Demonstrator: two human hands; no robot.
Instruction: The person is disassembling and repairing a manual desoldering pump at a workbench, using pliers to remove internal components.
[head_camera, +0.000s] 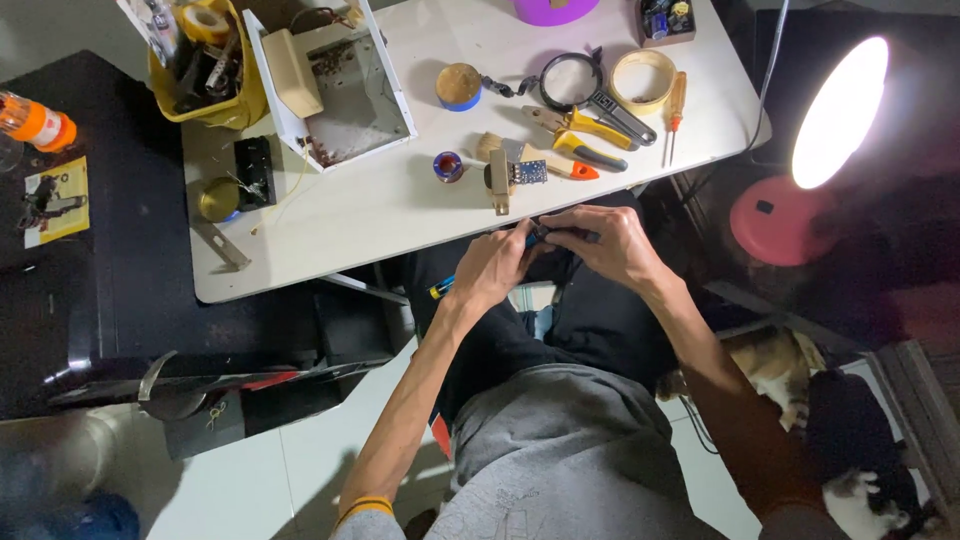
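**At the bench edge, both hands on one small part**

Below the bench (400, 200) edge, the left hand (492, 268) has its fingers clamped on a blue-handled screwdriver (440, 288). At 3 o'clock, touching it, the right hand (610, 243) pinches a small dark part (560, 237). Pliers (585, 135) lie at 12 o'clock.

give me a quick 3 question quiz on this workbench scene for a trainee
1. True or false: the left hand holds a blue-and-yellow-handled screwdriver.
2. Which lies nearest the table's right edge? A) white tray B) orange-handled screwdriver C) yellow bin
3. What animal lies on the floor to the person's right?

Key: 1 true. 2 B. 3 a cat; the right hand works at the table edge.
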